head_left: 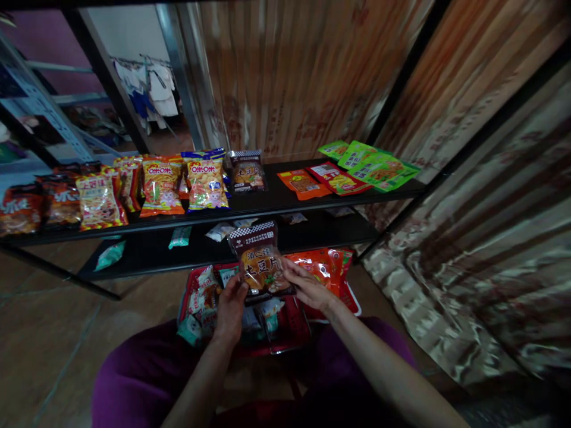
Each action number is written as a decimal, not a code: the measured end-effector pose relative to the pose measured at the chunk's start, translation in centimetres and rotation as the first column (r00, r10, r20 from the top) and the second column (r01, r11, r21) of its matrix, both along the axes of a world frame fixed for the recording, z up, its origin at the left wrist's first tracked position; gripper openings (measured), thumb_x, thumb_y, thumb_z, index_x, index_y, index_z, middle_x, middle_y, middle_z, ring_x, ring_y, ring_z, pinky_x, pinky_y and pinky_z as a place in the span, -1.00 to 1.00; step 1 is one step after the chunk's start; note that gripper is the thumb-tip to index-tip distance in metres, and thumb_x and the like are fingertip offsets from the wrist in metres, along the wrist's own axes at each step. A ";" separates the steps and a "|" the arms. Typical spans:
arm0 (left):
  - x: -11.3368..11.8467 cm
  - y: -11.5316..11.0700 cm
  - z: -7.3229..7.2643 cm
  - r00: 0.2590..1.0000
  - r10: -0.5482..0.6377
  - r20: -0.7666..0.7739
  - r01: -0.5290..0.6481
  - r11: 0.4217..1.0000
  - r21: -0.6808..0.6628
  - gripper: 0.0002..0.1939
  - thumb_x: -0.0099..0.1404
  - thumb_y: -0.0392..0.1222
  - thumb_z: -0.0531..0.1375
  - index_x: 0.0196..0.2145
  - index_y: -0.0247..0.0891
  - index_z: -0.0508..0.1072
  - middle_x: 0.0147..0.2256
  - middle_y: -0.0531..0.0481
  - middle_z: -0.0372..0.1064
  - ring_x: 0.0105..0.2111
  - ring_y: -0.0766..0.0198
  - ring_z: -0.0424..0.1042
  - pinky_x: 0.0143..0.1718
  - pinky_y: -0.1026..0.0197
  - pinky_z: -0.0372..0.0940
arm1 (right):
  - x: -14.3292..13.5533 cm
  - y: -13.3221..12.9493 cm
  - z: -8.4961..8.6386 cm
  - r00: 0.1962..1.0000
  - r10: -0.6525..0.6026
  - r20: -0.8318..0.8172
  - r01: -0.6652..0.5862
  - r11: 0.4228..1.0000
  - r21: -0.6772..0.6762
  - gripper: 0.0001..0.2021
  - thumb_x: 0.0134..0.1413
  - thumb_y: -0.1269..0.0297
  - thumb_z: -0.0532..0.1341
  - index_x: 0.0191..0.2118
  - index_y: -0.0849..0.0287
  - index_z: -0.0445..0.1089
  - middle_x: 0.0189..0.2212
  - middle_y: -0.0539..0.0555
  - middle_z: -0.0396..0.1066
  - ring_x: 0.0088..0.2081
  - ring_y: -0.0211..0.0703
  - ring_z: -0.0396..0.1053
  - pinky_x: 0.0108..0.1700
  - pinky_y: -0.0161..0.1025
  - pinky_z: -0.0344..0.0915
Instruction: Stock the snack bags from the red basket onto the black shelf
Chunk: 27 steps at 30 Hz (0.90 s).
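Note:
A brown bag of potato chips point(261, 261) with a clear window is held upright between my two hands. My left hand point(231, 306) grips its lower left corner, thumb on the front. On its right edge my right hand point(306, 284) is closed, fingers along the side. Beneath the bag sits a red basket point(289, 342) with small snack packets point(205, 297) inside. A large red-orange bag point(325, 270) lies at the basket's right, behind my right hand. Another brown bag of potato chips point(247, 172) stands on the upper shelf.
On the black upper shelf point(263, 205) several snack bags point(163, 184) stand at left, and green packets point(379, 166) with red packets point(336, 178) lie at right. Small teal packets point(179, 236) rest on the lower shelf. A patterned curtain point(446, 238) hangs at the right.

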State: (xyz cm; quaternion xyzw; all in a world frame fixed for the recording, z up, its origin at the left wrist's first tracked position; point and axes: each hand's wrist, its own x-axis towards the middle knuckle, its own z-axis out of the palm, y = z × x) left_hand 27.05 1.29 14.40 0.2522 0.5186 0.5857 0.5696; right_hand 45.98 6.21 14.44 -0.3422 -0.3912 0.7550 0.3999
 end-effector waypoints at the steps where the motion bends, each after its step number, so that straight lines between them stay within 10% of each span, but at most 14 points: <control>1: 0.0 0.4 0.4 1.000 0.015 -0.009 -0.014 1.000 0.022 -0.57 0.01 -0.11 0.27 -0.12 -0.23 0.46 -0.12 -0.08 0.47 -0.06 0.13 0.40 0.00 0.08 0.24 | 0.0 -0.1 0.4 0.999 -0.038 -0.003 0.038 0.999 0.015 -0.49 -0.14 0.18 0.35 0.00 0.05 0.32 -0.12 0.05 0.46 -0.17 -0.18 0.45 -0.13 -0.22 0.37; 8: -1.2 2.6 4.2 0.993 0.047 -0.109 -0.034 0.993 0.117 -0.63 0.01 -0.08 0.27 -0.21 -0.26 0.46 -0.19 -0.06 0.48 -0.13 0.17 0.41 0.00 0.09 0.23 | -1.6 -0.3 3.3 0.980 -0.193 0.052 0.192 0.981 0.020 -0.56 -0.13 0.18 0.34 -0.04 0.02 0.36 -0.27 0.00 0.50 -0.28 -0.20 0.47 -0.34 -0.28 0.41; 17: -1.3 1.8 6.1 0.958 -0.265 0.111 0.238 0.948 0.209 -0.39 -0.02 -0.22 0.31 0.02 -0.10 0.28 0.06 -0.05 0.28 0.01 0.09 0.33 -0.05 0.02 0.32 | -3.2 0.0 4.6 0.881 -0.451 0.147 0.439 0.892 0.107 -0.59 -0.26 0.15 0.37 -0.19 0.09 0.39 -0.47 -0.09 0.48 -0.49 -0.26 0.42 -0.53 -0.37 0.30; 27: -0.3 2.0 6.0 0.985 -0.161 0.067 0.150 0.977 0.150 -0.28 0.00 -0.28 0.25 0.14 -0.13 0.17 0.05 -0.08 0.32 0.03 0.15 0.33 0.06 0.07 0.22 | -2.3 -1.2 6.1 0.960 -0.268 -0.079 0.275 0.958 0.087 -0.35 -0.29 0.34 0.40 0.04 0.02 0.27 -0.25 -0.05 0.48 -0.21 -0.23 0.44 -0.07 -0.18 0.36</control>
